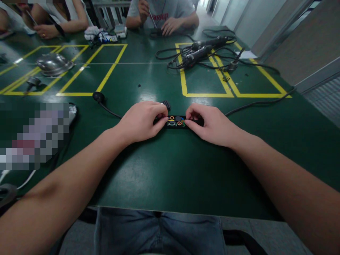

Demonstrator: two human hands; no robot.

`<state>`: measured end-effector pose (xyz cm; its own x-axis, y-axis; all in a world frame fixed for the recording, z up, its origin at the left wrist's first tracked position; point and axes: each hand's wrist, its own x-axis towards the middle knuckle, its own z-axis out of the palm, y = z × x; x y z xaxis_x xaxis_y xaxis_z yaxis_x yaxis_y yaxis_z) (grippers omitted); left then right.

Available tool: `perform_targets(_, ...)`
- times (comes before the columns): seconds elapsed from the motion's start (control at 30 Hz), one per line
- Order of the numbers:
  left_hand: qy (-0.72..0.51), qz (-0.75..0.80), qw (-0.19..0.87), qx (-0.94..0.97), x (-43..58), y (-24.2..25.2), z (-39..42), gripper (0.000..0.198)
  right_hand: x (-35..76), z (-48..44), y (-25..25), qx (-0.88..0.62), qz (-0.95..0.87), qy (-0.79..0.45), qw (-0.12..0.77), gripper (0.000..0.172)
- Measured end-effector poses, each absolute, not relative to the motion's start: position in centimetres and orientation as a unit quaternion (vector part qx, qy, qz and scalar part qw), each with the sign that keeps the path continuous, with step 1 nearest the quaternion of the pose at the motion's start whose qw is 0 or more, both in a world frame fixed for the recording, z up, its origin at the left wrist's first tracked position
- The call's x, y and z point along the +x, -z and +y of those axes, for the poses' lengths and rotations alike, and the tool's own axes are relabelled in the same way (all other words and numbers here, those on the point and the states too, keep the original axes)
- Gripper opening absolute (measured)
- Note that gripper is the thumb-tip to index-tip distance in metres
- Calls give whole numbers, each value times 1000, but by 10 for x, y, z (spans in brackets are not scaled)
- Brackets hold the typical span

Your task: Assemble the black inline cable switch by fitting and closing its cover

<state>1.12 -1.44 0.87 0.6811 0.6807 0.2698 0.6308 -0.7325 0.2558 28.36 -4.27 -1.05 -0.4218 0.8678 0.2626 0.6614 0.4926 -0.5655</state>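
In the middle of the green table lies a small circuit board (176, 122) with copper-coloured coils, seated in a slim black housing. The fingers of my left hand (145, 118) are closed in a pinch at its left end. At the right end, my right hand (209, 122) pinches it with thumb and fingertips. A dark cable with a round black plug (98, 97) reaches in toward my left hand. From the right, another black cable (255, 104) runs in behind my right hand. Just beyond my left fingertips sits a small black ribbed piece (166, 104). My fingers cover both ends of the housing.
Tangled black cables with thick dark handles (199, 53) lie at the back right inside yellow tape lines (207, 95). A shiny metal bowl-shaped piece (53, 64) stands at left. Nearer is a pixelated object (39, 134). Across the table, people work with their hands (171, 25).
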Motion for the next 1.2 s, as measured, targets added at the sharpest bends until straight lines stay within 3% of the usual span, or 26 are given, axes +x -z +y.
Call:
perform_targets(0.5, -159, 346, 119, 917, 12, -7, -13, 11, 283, -44, 8, -482, -816, -200, 249, 11)
perform_targets(1.0, -203, 333, 172, 905, 9, -6, -11, 12, 286, -43, 8, -471, -813, -214, 267, 9)
perform_targets(1.2, -217, 335, 197, 895, 4, -8, -7, 13, 290, -38, 15, -441, -834, -151, 296, 13)
